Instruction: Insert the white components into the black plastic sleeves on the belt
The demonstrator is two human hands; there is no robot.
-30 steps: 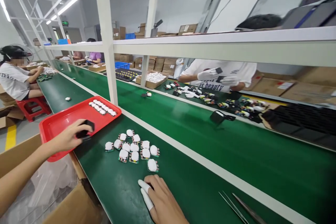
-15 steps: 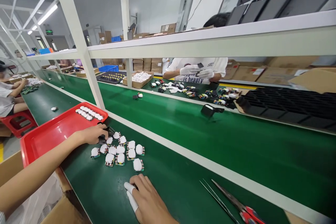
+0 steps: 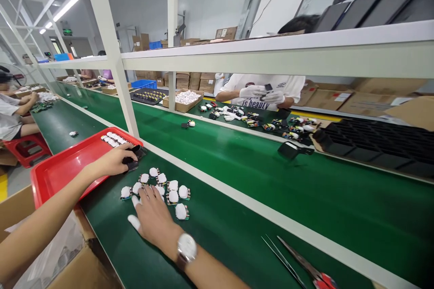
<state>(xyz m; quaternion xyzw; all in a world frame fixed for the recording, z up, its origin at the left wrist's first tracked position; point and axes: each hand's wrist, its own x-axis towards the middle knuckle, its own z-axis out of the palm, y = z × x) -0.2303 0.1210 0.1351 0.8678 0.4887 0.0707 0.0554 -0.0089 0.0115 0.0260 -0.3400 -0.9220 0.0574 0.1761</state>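
My left hand (image 3: 115, 161) is at the near right corner of the red tray (image 3: 64, 156), its fingers closed on a dark, shiny plastic piece (image 3: 132, 161) whose full shape is hidden. My right hand (image 3: 152, 211), with white finger cots on thumb and forefinger and a watch on the wrist, reaches over a group of small circuit boards (image 3: 181, 211) topped with white pads. Its fingers are stretched out and the thumb stands apart; some boards are covered by them. More such boards (image 3: 117, 138) stand in rows at the tray's far end.
Tweezers (image 3: 283, 259) and red-handled scissors (image 3: 305, 264) lie at the front right. A white strip edges the green belt (image 3: 237, 153), which carries a black housing (image 3: 293, 150). A shelf post (image 3: 124, 99) rises behind the tray. Across the belt, a person in white gloves handles parts.
My left hand has moved up and slightly left with the dark piece, from beside the boards to the tray's corner. My right hand has moved forward and left over the boards.
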